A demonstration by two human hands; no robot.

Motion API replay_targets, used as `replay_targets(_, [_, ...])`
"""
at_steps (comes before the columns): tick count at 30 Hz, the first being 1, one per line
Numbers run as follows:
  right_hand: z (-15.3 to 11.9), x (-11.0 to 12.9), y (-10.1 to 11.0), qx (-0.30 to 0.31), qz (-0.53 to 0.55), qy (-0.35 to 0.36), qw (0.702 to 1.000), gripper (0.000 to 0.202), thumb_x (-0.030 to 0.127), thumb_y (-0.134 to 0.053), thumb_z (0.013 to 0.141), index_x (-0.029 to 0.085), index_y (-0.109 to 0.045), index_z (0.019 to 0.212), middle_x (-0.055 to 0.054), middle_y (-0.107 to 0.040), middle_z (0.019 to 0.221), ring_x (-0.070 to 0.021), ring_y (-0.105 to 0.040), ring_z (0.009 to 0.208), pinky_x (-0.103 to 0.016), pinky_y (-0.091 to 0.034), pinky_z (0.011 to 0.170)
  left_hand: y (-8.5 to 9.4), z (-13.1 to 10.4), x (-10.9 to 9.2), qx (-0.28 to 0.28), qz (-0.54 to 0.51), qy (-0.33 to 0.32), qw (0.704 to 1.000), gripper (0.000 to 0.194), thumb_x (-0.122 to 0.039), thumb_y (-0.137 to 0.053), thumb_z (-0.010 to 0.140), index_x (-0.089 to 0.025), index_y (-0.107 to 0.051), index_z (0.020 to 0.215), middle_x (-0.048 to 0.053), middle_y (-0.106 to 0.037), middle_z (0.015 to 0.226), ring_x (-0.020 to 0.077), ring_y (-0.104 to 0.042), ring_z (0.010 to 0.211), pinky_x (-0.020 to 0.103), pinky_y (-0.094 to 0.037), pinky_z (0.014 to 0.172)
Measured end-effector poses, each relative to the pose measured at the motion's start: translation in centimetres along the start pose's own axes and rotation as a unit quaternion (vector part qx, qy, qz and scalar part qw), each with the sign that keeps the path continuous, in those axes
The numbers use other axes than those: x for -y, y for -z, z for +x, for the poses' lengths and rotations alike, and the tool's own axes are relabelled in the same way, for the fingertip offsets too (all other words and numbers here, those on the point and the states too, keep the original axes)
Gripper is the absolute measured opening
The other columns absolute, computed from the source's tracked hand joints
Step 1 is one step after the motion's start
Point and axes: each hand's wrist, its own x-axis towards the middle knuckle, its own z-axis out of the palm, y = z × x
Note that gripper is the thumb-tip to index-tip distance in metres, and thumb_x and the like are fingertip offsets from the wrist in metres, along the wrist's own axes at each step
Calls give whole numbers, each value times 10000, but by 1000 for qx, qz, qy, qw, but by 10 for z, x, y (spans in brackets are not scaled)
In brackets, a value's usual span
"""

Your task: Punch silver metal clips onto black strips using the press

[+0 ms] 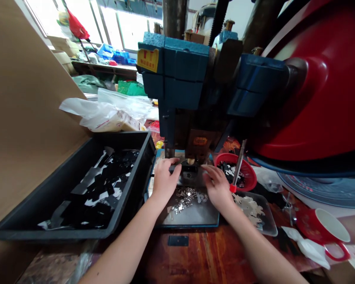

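In the head view, a blue press (192,81) stands over a metal die (191,177) on its base plate. My left hand (165,179) is at the die's left side, thumb and forefinger closed around the end of a dark flat piece (174,169); its exact kind is unclear. At the right side, my right hand (217,185) has bent, slightly blurred fingers apart from the thumb, fingertips close to the die. Nothing shows clearly in it. Small shiny metal bits (185,199) lie scattered on the plate between my wrists.
A black bin (114,232) with dark and silvery scraps stands at left. To the right are a red basket (250,177) of pieces, a clear tray (272,221) of flat metal parts and a red mug (322,227). A large red wheel (319,90) overhangs the right side.
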Motion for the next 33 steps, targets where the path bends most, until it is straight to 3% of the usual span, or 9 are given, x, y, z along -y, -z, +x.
replay_targets(2, [-20, -9, 12, -62, 116, -127, 983, 350, 435, -396, 924, 195, -629, 1027, -100, -687, 984, -229, -630, 942, -416, -480, 862, 8, -9, 0, -6, -8, 3, 1000, 204, -309, -529, 851, -214, -644, 990, 56, -623, 998, 222, -570, 981, 363, -479, 826])
replay_targets(4, [-39, -15, 23, -103, 215, -193, 952, 448, 507, -309, 933, 190, -619, 997, -96, -699, 917, -230, -658, 863, -407, -506, 795, 14, -19, 1, -5, -20, 4, 1000, 192, -318, -523, 860, -223, -642, 977, 51, -613, 1003, 215, -567, 977, 338, -485, 792])
replay_targets(8, [-56, -17, 34, -116, 233, -183, 948, 439, 545, -366, 895, 204, -640, 929, -89, -702, 903, -245, -664, 854, -411, -509, 786, 21, -40, 4, -2, -24, 13, 1000, 201, -337, -525, 864, -228, -634, 992, 58, -582, 1014, 218, -554, 983, 311, -487, 729])
replay_targets(11, [-51, -18, 31, -91, 222, -173, 955, 390, 515, -424, 874, 199, -652, 894, -90, -697, 885, -249, -651, 866, -405, -503, 797, 27, -54, 8, -6, -20, 9, 1000, 188, -325, -523, 867, -230, -628, 991, 59, -560, 1041, 219, -543, 1015, 334, -475, 810])
replay_targets(15, [-48, -22, 21, -118, 264, -189, 938, 334, 501, -464, 862, 204, -611, 911, -67, -679, 880, -215, -636, 833, -383, -493, 794, 40, -72, 14, -7, 2, -3, 1000, 163, -295, -517, 872, -240, -621, 984, 48, -560, 1031, 213, -544, 1011, 363, -433, 897])
replay_targets(19, [-50, -22, 12, -124, 324, -200, 916, 463, 584, -323, 891, 204, -584, 930, -57, -651, 801, -201, -627, 748, -360, -499, 695, 55, -84, 21, 22, 42, 4, 999, 191, -303, -508, 873, -248, -610, 1024, 51, -561, 1044, 218, -555, 1000, 365, -447, 883])
replay_targets(23, [-31, -16, 2, -71, 237, -230, 941, 373, 540, -458, 857, 204, -604, 924, -36, -643, 749, -187, -605, 688, -320, -487, 641, 59, -88, 23, 73, 101, 2, 992, 259, -296, -483, 872, -223, -594, 1094, 77, -568, 1066, 240, -568, 1001, 394, -459, 888])
replay_targets(27, [6, -11, -9, 22, 59, -149, 987, 363, 498, -500, 833, 188, -639, 960, -67, -674, 868, -205, -608, 768, -334, -472, 700, 55, -87, 25, 101, 165, -2, 981, 268, -276, -488, 851, -177, -603, 1072, 102, -586, 1027, 264, -576, 966, 427, -464, 877])
replay_targets(33, [31, -8, -16, 114, -39, -138, 983, 301, 450, -524, 813, 189, -661, 874, -52, -672, 830, -202, -599, 765, -313, -427, 677, 55, -81, 25, 149, 201, 1, 968, 184, -293, -519, 829, -181, -630, 924, 93, -562, 959, 259, -574, 895, 423, -473, 841])
